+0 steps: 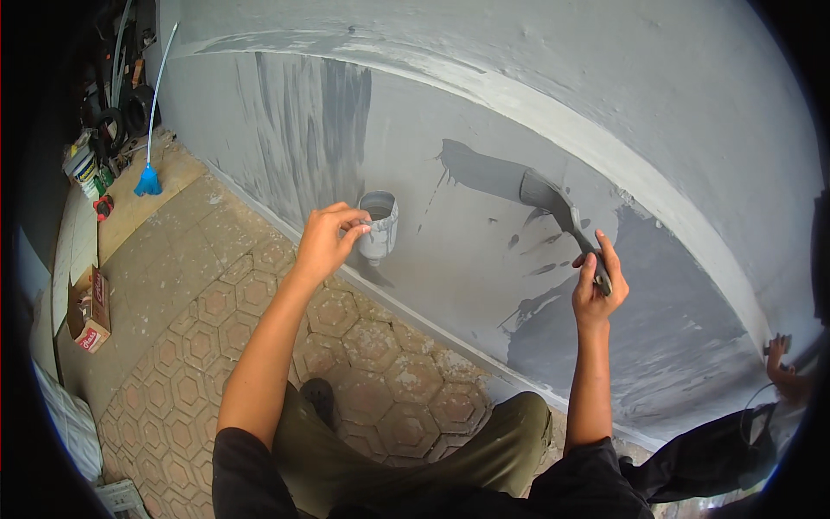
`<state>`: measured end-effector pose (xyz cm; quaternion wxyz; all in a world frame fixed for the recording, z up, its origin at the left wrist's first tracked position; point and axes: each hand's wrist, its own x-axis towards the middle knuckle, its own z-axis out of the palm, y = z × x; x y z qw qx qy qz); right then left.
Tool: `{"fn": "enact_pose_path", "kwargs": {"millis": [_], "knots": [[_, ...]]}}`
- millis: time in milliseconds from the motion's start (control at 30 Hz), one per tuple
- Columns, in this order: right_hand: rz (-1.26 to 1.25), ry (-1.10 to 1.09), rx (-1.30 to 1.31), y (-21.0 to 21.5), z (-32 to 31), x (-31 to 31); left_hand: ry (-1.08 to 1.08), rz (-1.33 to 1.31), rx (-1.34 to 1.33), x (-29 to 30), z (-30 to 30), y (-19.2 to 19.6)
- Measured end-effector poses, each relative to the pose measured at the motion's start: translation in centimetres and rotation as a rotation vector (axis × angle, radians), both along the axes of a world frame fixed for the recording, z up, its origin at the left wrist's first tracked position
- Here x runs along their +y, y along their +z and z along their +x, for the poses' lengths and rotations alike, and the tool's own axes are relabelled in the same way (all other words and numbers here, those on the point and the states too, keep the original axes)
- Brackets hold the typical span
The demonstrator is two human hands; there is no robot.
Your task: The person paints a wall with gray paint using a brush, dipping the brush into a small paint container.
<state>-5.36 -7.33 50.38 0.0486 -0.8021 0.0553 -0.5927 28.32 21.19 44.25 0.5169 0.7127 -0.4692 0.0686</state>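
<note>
The person's right hand (603,281) is clasped round the handle of a paintbrush (566,210), whose bristles lie against the wall (415,112) at the right end of a dark grey stroke (488,173). The left hand (328,238) pinches the rim of a paint-smeared cup (386,232), held upright before the wall, left of the brush. Below lie hexagon-patterned pavers (372,340); farther left stand a blue broom (148,180) and an open cardboard box (93,316).

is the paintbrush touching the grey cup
Apart. The head view shows a wide stretch of wall between the paintbrush in the right hand and the grey cup in the left hand.
</note>
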Motion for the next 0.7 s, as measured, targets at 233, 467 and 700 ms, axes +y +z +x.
{"fn": "enact_pose_path", "kwargs": {"millis": [233, 467, 700], "knots": [[-0.208, -0.211, -0.179, -1.5, -6.8, 3.6, -0.021, 0.114, -0.06, 1.3, 1.1, -1.4], [-0.388, -0.514, -0.062, -2.8, -1.2, 6.1, -0.204, 0.302, -0.139, -0.1, 3.3, -6.4], [-0.404, -0.38, -0.098, -4.6, 16.1, 8.6, -0.723, 0.342, -0.107, -2.0, 6.3, -15.0]]}}
